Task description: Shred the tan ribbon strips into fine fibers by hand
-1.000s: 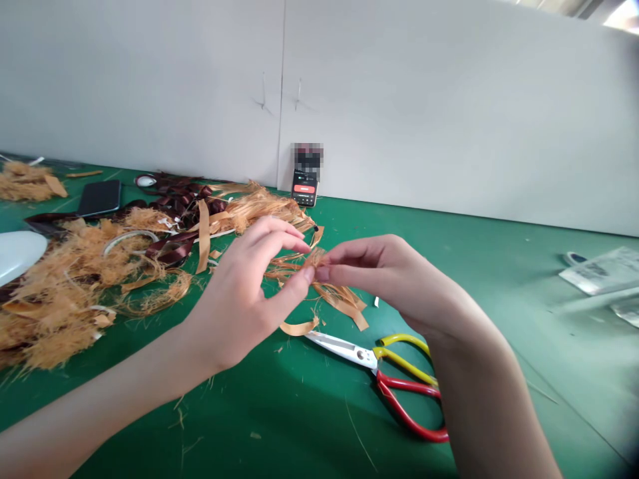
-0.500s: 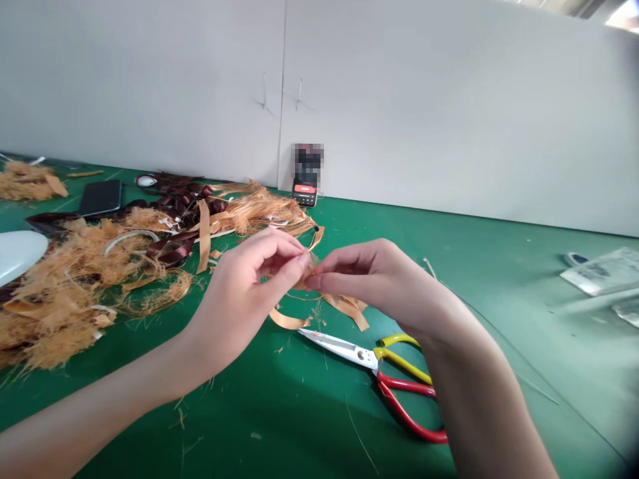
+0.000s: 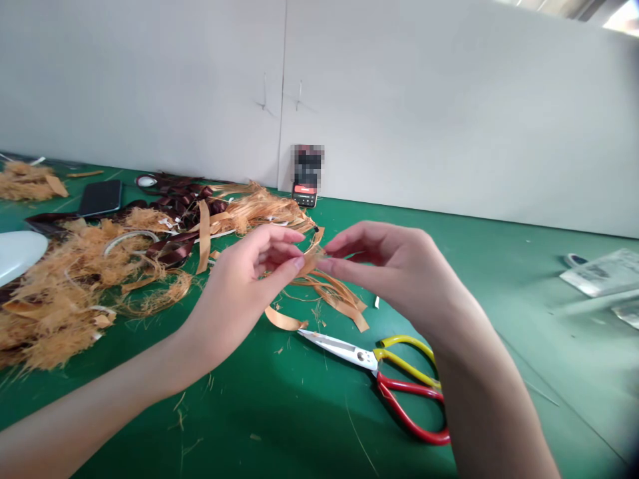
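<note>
A short piece of tan ribbon (image 3: 310,260) with a frayed edge is between my two hands, above the green table. My left hand (image 3: 249,286) pinches its left end between thumb and fingers. At its right edge, the thumb and fingertips of my right hand (image 3: 394,266) close on the frayed threads. More tan ribbon strips (image 3: 349,307) lie on the table below my hands. A curled tan strip (image 3: 284,319) touches the tip of the scissors (image 3: 349,350), which have one yellow and one red handle. My right forearm covers part of the handles.
Frayed tan fibres (image 3: 54,299) heap up at the left, by dark brown ribbon (image 3: 174,249) and a black phone (image 3: 101,197). Another phone (image 3: 305,189) leans on the white partition (image 3: 424,120). A clear plastic packet (image 3: 602,273) lies at the right.
My right hand has moved slightly up and to the right, its fingers a little more raised. More of the tan ribbon shows between my hands. A small white scrap now shows under my right hand.
</note>
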Demonstrator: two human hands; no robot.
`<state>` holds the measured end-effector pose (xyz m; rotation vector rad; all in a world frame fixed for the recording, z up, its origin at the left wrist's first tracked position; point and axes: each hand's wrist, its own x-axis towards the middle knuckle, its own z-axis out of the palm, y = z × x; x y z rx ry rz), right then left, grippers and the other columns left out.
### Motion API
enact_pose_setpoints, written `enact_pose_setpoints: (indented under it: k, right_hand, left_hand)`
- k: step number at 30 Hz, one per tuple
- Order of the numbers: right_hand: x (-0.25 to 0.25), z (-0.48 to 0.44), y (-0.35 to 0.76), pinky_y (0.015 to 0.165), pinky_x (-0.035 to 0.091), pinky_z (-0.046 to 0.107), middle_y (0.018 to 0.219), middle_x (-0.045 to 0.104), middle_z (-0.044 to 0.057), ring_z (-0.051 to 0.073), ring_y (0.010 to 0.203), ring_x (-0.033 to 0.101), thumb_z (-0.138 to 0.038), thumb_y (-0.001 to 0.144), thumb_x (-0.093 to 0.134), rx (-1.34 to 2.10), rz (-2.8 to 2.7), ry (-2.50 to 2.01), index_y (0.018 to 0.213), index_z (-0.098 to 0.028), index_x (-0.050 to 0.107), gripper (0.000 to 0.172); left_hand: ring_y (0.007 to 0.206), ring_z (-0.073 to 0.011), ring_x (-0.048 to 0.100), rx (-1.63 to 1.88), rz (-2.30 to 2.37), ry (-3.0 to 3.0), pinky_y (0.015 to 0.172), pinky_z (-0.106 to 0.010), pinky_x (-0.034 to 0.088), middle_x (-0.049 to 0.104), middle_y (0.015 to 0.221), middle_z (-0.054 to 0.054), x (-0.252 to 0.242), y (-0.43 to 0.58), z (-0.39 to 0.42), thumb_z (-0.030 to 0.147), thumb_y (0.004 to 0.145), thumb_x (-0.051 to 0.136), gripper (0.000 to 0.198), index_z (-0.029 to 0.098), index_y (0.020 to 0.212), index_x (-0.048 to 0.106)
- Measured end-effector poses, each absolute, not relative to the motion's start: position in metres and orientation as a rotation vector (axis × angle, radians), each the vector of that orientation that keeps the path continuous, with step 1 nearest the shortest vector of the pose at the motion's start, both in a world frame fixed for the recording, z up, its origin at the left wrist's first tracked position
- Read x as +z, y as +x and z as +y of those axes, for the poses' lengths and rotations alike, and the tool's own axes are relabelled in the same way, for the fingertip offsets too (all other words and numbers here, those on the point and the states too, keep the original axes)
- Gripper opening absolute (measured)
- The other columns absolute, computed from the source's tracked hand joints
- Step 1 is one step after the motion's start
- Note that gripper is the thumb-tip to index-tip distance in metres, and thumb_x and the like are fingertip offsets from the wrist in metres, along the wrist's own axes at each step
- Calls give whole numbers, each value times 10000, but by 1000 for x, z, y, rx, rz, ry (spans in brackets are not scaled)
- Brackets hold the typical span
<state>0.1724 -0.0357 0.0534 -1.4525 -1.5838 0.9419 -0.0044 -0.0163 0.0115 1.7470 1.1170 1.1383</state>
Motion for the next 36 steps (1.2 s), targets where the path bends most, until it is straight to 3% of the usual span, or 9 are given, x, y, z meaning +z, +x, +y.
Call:
enact_pose_setpoints:
  k: [3, 8, 14, 24, 29, 36]
  right_hand:
    - [55, -41, 169, 730, 523, 308, 843, 711, 22, 170, 810, 654, -214, 716, 718, 551, -1683, -1418, 704, -198, 668, 53]
    - [51, -44, 163, 768, 518, 332, 978, 698, 43, 196, 924, 631, -157, 763, 669, 78, -1944, -1305, 752, -193, 722, 65]
    - [45, -42, 162, 736, 511, 288, 944, 713, 40, 163, 847, 601, -92, 788, 617, -46, -2059, -1276, 741, -154, 742, 147]
    - [45, -41, 163, 708, 502, 315, 873, 708, 55, 185, 808, 618, -80, 801, 576, -260, -1887, -1355, 763, -147, 677, 127]
    - [51, -43, 165, 669, 528, 294, 826, 695, 24, 148, 721, 642, -140, 806, 601, 66, -1709, -1398, 871, -177, 626, 79]
    - [51, -45, 164, 702, 557, 279, 853, 717, -2, 141, 769, 675, -219, 736, 717, 563, -1714, -1362, 1029, -194, 578, 325]
  left_hand:
    - [862, -174, 680, 1184, 1154, 1802, 757, -296, 577, 702, 892, -18, 11, -5, -17, 238, 821, 655, 183, 222, 1002, 633]
    - [872, -149, 675, 1180, 1148, 1801, 737, -242, 562, 696, 883, 5, 12, -3, -20, 216, 832, 636, 178, 231, 1008, 623]
    - [871, -134, 675, 1165, 1077, 1789, 764, -213, 558, 694, 909, 5, 15, 1, -22, 201, 820, 648, 196, 212, 1011, 610]
    - [840, -117, 662, 1059, 1108, 1713, 763, -191, 547, 695, 865, 13, 17, -2, -21, 229, 801, 684, 214, 203, 1005, 627]
    - [863, -115, 656, 1045, 1089, 1596, 756, -174, 541, 688, 890, 13, 17, -3, -18, 266, 791, 706, 225, 209, 1000, 645]
    - [889, -92, 652, 1025, 935, 1342, 769, -130, 531, 688, 889, 38, 13, -5, -17, 285, 790, 724, 198, 243, 971, 656]
